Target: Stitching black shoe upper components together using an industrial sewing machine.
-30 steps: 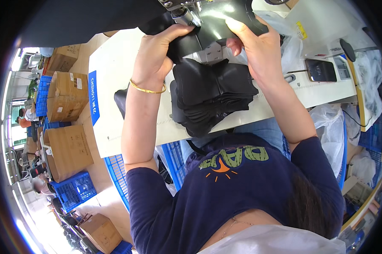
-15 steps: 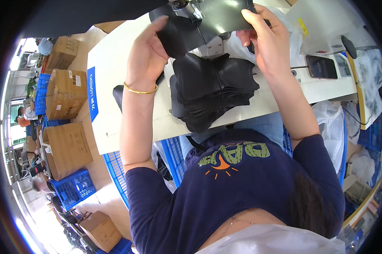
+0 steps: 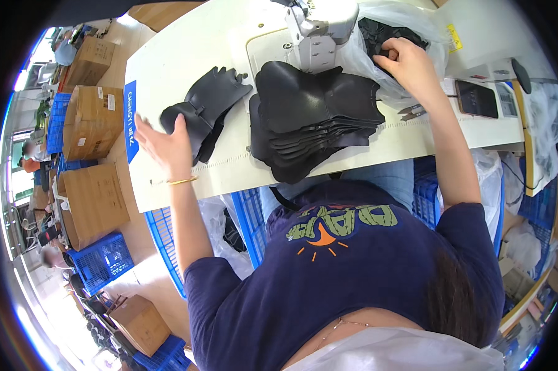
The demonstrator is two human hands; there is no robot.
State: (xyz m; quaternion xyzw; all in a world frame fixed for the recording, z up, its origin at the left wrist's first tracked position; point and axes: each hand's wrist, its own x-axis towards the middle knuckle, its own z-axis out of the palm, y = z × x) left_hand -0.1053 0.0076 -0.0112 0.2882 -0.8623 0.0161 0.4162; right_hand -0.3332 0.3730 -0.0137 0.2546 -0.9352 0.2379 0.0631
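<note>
Left hand (image 3: pixel 163 143) open, fingers spread, palm flat against the small sewn black leather piece (image 3: pixel 206 109) at the counter (image 3: pixel 167 55) edge; grip wide, holding nothing. Risk: a careless push slides that piece off the near edge toward the blue crate (image 3: pixel 161 229) below. Just right of it, the stack of black leather cut pieces (image 3: pixel 313 117) overhangs the counter front; a bump could fan or drop it. Sewing machine (image 3: pixel 319 28) behind. Right hand (image 3: pixel 412 62) reaches into the plastic bag (image 3: pixel 378 37), fingers closed on black pieces (image 3: pixel 381 31) inside; may drag out extras. Snips (image 3: pixel 413 112) and phone (image 3: pixel 475 98) near its wrist could be knocked.
</note>
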